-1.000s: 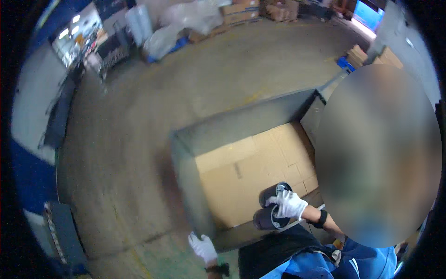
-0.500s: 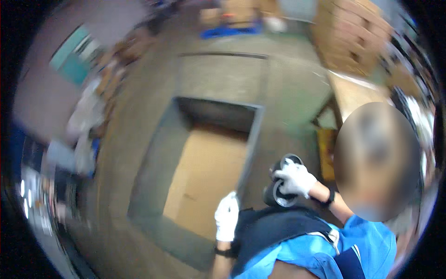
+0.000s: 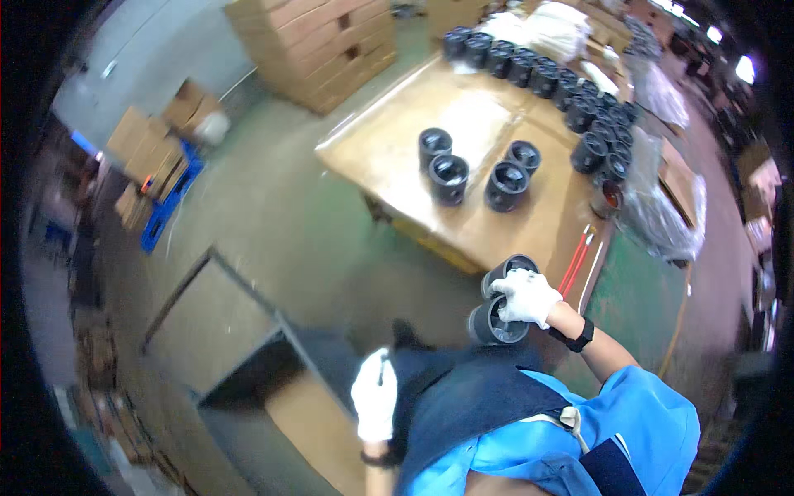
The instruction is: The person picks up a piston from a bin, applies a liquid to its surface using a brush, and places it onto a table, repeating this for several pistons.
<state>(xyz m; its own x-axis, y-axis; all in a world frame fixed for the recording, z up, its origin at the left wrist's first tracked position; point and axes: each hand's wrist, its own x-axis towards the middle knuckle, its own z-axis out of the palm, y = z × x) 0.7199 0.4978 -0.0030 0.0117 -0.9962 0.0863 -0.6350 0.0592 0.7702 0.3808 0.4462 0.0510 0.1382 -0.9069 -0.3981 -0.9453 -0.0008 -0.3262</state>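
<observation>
My right hand (image 3: 529, 298), in a white glove, grips two black hollow cylinders at once, its fingers hooked over their rims. One cylinder (image 3: 494, 285) lies against the other cylinder (image 3: 488, 324), both held in front of my apron, near the table's close edge. My left hand (image 3: 375, 397), also gloved in white, hangs beside the grey bin (image 3: 240, 372) with its fingers curled together. A thin dark line shows between those fingers; whether it is a small object or a gap is unclear.
Two pairs of black cylinders (image 3: 448, 179) stand on the brown-covered table (image 3: 372, 149), with several more (image 3: 543, 78) massed at its far right. Two red rods (image 3: 576, 263) lie by its near right edge. Stacked cartons (image 3: 318, 41) rise behind, and a blue pallet (image 3: 174, 194) sits at left.
The view has swung right: the bin has slid to the lower left and the table has come to the centre. Both cylinders stay in my right hand.
</observation>
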